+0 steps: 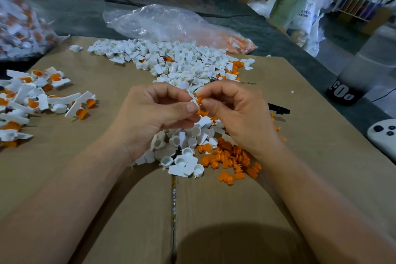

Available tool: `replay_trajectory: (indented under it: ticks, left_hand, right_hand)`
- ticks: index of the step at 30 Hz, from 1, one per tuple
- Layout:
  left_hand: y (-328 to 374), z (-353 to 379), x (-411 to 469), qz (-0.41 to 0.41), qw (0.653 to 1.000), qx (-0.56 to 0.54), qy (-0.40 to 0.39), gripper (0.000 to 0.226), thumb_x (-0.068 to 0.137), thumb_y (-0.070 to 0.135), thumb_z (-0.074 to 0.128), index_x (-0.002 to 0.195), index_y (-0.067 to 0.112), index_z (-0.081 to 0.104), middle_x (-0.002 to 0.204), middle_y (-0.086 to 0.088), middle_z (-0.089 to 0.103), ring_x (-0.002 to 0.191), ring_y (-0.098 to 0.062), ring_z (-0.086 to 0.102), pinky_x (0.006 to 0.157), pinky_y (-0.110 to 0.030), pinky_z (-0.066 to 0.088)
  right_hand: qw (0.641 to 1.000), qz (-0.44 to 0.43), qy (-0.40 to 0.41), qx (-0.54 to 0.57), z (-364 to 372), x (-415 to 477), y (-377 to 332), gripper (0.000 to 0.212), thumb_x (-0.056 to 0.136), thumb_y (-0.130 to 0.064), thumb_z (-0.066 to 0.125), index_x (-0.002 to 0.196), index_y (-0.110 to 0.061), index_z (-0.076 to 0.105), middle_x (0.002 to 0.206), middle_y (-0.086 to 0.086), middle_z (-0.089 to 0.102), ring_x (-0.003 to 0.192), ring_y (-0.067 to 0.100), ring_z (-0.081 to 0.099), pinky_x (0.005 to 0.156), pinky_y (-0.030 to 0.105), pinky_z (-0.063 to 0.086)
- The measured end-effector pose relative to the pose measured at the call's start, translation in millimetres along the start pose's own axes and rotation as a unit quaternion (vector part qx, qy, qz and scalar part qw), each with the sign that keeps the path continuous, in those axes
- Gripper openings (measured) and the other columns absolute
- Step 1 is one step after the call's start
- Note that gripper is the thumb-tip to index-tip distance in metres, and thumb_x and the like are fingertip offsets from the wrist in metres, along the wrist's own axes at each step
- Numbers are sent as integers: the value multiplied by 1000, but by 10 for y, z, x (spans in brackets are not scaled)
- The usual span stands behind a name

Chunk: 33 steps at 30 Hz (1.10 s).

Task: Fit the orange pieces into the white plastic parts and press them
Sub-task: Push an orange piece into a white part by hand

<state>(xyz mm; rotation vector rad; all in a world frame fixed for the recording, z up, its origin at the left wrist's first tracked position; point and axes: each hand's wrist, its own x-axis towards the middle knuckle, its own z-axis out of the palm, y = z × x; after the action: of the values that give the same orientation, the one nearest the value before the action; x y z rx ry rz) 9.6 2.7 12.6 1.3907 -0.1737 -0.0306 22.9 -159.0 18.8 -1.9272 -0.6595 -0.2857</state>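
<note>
Bench = flat cardboard [85,156].

Left edge: one heap of assembled parts [32,100], too many to count. Bare cardboard lies between this heap and the hands, and along the near edge.

Centre: left hand [154,111] pinches one white part [194,100]. Right hand [233,111] pinches one orange piece [200,99], which touches the white part.

Beneath the hands: one loose white heap [180,148], with one orange heap [231,156] to its right.

Far edge: larger white heap [175,60], uncountable.

Towards the right edge: one black object [278,109], then a bare strip.

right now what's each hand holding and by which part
Left hand pinches a white part, right hand an orange piece, both at fingertips; exact spot hidden.
</note>
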Motion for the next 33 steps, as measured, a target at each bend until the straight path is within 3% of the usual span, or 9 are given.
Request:
replay_trajectory:
  ticks: [4,8,11,16,19,22,24,28,33]
  left_hand:
    - [-12,-12,7,14,999,30,6,27,39,22,76,65,18,69,62,-4,69,59,-18,69,53,-21,54]
    - [-28,-24,17,24,999,43,-4,35,49,11,72,82,23,71,63,4,65,61,-18,69,56,-20,54]
    - [-27,-19,7,40,998,57,-3,29,49,14,73,74,29,73,65,2,65,63,-16,68,57,-19,53]
    - [-10,18,-18,71,992,97,27,32,46,20,75,76,28,69,68,-4,68,61,-11,65,56,-16,52]
    - [-12,37,-22,94,989,106,46,35,44,28,75,78,27,66,65,5,68,62,-5,63,57,-15,52]
    - [-17,28,-18,113,981,144,58,38,40,36,82,75,34,67,67,11,67,63,-3,59,64,-28,55]
    - [-27,36,-15,120,977,162,65,40,43,26,90,73,41,68,70,12,67,64,-6,58,69,-43,54]
    - [-27,58,-23,132,975,168,55,34,51,24,86,74,40,67,76,6,67,70,-13,63,69,-47,56]
    - [-6,7,2,135,982,126,48,32,60,-1,72,74,27,66,70,8,68,64,-6,62,57,-22,55]
  right_hand:
    - [997,-42,14,-57,9,-4,15,21,81,-5,66,92,-22,66,85,2,66,80,9,61,70,22,50]
    - [1000,-21,-5,-12,9,10,-12,22,81,-7,65,96,-23,65,86,0,65,81,7,62,72,23,51]
    - [999,17,-23,38,1,23,-34,20,81,-7,64,95,-22,65,87,-1,65,81,7,62,75,25,51]
    - [986,103,-17,127,-22,25,-35,12,75,-13,70,84,-20,67,80,-9,66,79,5,63,74,22,52]
    - [963,192,-26,188,-43,32,-14,28,62,-28,71,86,-16,63,80,-1,67,79,15,65,75,27,56]
    - [921,248,-90,289,-42,38,-39,31,61,-26,68,87,-10,62,73,3,69,72,15,68,71,27,57]
    - [906,247,-104,327,-43,39,-54,27,61,-20,68,85,-9,63,71,4,70,67,15,68,68,25,57]
    - [925,221,-90,297,-48,36,-42,30,61,-12,70,90,-10,64,75,3,71,71,16,68,69,25,57]
    - [981,120,-43,148,-38,21,-34,25,75,3,69,94,-13,66,85,1,70,77,12,67,73,22,54]
